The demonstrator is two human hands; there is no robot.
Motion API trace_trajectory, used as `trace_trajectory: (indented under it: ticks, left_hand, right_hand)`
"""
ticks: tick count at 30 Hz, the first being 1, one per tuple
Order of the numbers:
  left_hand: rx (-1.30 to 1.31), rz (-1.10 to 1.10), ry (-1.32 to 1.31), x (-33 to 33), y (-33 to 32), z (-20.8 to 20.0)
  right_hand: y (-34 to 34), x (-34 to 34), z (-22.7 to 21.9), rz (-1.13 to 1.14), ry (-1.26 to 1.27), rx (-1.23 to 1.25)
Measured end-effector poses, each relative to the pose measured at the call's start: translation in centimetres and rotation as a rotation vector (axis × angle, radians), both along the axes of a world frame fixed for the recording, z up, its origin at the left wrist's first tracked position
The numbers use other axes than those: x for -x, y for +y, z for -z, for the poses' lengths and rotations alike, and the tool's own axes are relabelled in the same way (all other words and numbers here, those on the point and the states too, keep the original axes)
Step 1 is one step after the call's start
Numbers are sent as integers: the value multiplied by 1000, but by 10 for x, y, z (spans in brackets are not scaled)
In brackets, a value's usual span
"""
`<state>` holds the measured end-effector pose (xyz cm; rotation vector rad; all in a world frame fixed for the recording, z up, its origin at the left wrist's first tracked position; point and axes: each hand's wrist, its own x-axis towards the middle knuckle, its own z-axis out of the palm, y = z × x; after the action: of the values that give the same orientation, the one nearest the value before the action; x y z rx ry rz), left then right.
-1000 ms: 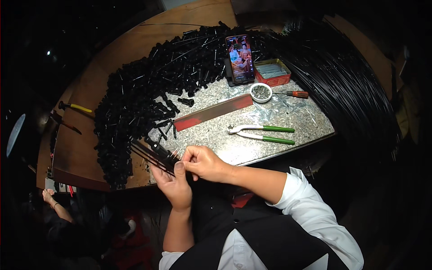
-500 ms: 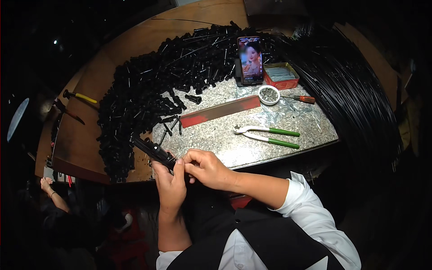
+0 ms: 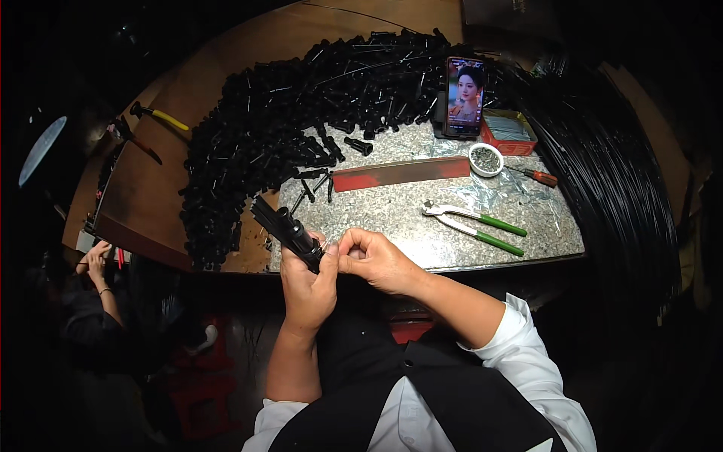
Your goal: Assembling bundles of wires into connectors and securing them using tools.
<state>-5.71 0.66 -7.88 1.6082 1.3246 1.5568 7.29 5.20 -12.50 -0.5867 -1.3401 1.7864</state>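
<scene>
My left hand (image 3: 309, 290) is closed around a black ribbed tube-shaped part (image 3: 297, 239). It tilts up toward the far left, with slim black ribs at its far end. Thin shiny wires (image 3: 322, 242) stick out at its near end, by my left thumb. My right hand (image 3: 373, 260) pinches finger and thumb together right beside these wires; what lies between the fingertips is too small to make out. Both hands are at the near edge of the speckled stone slab (image 3: 392, 218).
A heap of black parts (image 3: 256, 135) curves across the far left, long black rods (image 3: 602, 166) at right. On the slab lie green-handled pincers (image 3: 482, 226), a red-brown bar (image 3: 399, 173), a white bowl (image 3: 486, 160), a screwdriver (image 3: 538, 176). A phone (image 3: 465, 98) stands behind. Another person's hand (image 3: 96, 260) is far left.
The view has shifted, so the bench things sit farther right and most a little higher. My left hand still holds the black part; my right hand keeps pinching at its near end.
</scene>
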Motion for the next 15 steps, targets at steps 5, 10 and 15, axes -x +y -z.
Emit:
trace_trajectory:
  ticks: [5, 10, 15]
  left_hand:
    - [-64, -4, 56, -5, -2, 1]
    - [-71, 93, 31, -13, -2, -4]
    - [0, 158, -271, 1, -3, -3]
  right_hand:
    - [-1, -8, -11, -102, 19, 111]
    - [-9, -28, -26, -62, -40, 81]
    - [-12, -95, -42, 249, -432, -592]
